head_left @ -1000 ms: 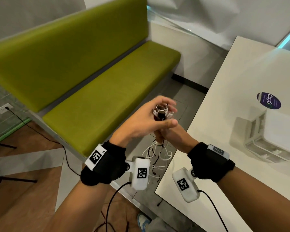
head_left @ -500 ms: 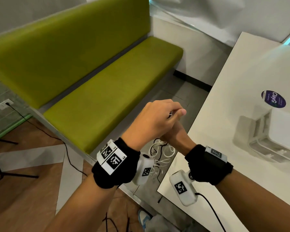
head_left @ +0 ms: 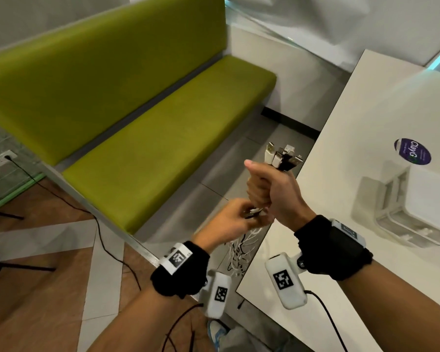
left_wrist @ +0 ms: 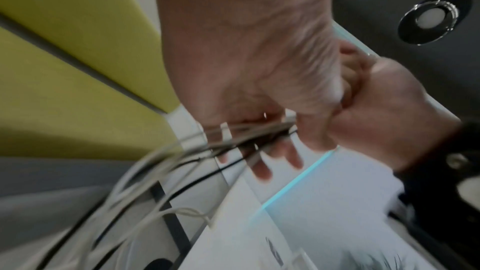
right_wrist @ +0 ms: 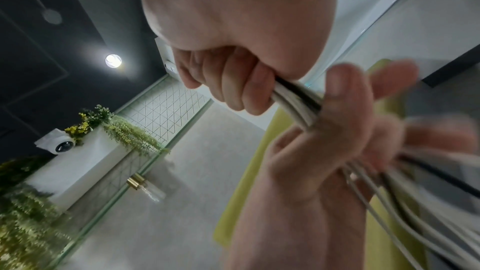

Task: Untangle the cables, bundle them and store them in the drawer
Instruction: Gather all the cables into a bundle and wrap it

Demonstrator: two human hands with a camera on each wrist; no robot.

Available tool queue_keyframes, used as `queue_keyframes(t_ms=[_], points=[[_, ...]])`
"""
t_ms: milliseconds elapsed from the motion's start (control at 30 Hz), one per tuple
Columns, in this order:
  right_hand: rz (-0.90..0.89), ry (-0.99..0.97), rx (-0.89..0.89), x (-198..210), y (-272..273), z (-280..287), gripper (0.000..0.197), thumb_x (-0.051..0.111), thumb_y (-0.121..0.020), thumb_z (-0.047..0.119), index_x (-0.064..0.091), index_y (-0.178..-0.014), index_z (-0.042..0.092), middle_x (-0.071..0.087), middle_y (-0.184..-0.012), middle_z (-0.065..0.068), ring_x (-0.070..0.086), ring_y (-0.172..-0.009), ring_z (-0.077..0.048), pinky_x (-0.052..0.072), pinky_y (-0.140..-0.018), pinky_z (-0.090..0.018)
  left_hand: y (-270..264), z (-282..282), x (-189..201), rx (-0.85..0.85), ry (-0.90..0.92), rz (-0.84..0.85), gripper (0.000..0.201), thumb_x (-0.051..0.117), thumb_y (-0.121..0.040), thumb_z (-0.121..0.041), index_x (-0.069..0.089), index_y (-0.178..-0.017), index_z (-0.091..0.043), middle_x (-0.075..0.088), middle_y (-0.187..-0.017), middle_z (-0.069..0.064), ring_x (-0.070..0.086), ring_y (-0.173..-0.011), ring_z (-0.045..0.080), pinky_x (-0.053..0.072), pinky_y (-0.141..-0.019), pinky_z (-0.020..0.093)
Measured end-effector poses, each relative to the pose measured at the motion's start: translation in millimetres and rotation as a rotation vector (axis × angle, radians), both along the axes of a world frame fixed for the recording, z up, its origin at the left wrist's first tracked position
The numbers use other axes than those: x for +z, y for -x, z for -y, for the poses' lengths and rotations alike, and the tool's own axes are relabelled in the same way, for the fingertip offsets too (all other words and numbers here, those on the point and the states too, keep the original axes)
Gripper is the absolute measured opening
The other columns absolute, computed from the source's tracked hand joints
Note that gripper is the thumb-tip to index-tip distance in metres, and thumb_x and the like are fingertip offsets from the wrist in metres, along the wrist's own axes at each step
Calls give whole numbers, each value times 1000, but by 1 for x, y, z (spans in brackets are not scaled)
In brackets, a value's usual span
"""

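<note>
A bundle of white and black cables (head_left: 283, 157) stands upright beside the table edge, its plugs sticking out above my right hand (head_left: 269, 189), which grips it in a fist. Just under that fist my left hand (head_left: 229, 224) holds the same cables, fingers curled round them. The loose ends (head_left: 241, 252) hang below in tangled loops. In the right wrist view my right hand (right_wrist: 233, 73) clamps the cables (right_wrist: 293, 98) and the left hand's thumb (right_wrist: 340, 93) lies against them. In the blurred left wrist view the cables (left_wrist: 246, 137) pass under my left hand (left_wrist: 246, 81).
A white table (head_left: 353, 118) lies to the right, with a white drawer unit (head_left: 422, 207) and a round purple sticker (head_left: 412, 151) on it. A green bench (head_left: 163, 138) stands on the left. Black cords cross the floor (head_left: 107, 240).
My left hand has come off the plugs at the top and dropped below the right fist to hold the cables there. The right hand has risen a little, so the plugs show.
</note>
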State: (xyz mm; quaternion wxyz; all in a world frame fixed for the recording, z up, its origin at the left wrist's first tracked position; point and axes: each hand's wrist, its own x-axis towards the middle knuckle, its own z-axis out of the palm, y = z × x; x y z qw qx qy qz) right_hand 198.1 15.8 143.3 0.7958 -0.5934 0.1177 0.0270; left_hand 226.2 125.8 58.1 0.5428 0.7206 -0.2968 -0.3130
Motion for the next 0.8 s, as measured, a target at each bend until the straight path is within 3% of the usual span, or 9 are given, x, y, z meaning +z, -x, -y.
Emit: queue_keyframes(t_ms=[100,233,333,433,533,600,667,733,800], points=[[-12,-11,23,4,5,3,54,54,-93,18,25,-48,24,16,-43,7,11,-38,-11,7,-44,-27,12,7,-12,148,51,164,57,56,-83,-55,48,-61,-3,43,-55,19,36,-51,18,30,-49,36],[34,94,64,15,7,5,55,59,-92,14,28,-47,25,20,-45,7,14,-40,-12,10,-44,-29,5,15,-21,203,74,261,60,55,-85,-52,36,-55,-3,33,-52,6,26,-50,15,23,-48,38],[116,145,84,32,4,11,51,59,-86,20,28,-46,26,21,-44,8,15,-39,-13,12,-43,-26,-2,11,-45,267,58,174,56,60,-92,-42,34,-52,-12,33,-50,0,27,-48,12,23,-49,34],[173,195,94,54,4,20,50,57,-86,22,30,-44,29,22,-42,10,16,-36,-11,16,-41,-22,-2,3,-81,327,-56,134,64,59,-87,-55,42,-54,-4,38,-49,-1,32,-46,13,32,-47,38],[249,173,87,84,2,31,51,56,-87,22,30,-43,29,22,-39,11,14,-34,-12,14,-41,-23,-2,-15,-123,316,-270,120,56,59,-89,-54,57,-52,-12,50,-44,-7,44,-41,4,41,-52,29],[302,195,109,100,2,32,52,55,-90,17,31,-45,27,23,-39,12,15,-33,-11,17,-41,-21,0,-28,-144,210,-453,150,46,54,-92,-52,62,-59,-21,66,-59,-7,59,-57,2,48,-70,28],[311,203,143,101,3,25,52,53,-95,4,30,-51,22,25,-42,14,19,-34,-5,23,-38,-18,-5,-34,-155,136,-647,190,40,49,-90,-58,67,-77,-24,73,-81,-6,66,-83,11,44,-88,35],[287,229,124,88,3,17,52,52,-94,-1,30,-53,20,25,-44,14,20,-36,-2,23,-39,-13,-15,-32,-158,80,-773,158,40,56,-85,-61,66,-97,-24,71,-99,-5,64,-99,18,42,-90,35],[270,233,103,73,2,16,55,55,-93,4,33,-48,27,24,-44,14,19,-37,-4,20,-39,-16,-27,-34,-153,42,-757,62,60,72,-68,-64,58,-115,-29,67,-110,-6,60,-106,19,45,-95,38]])
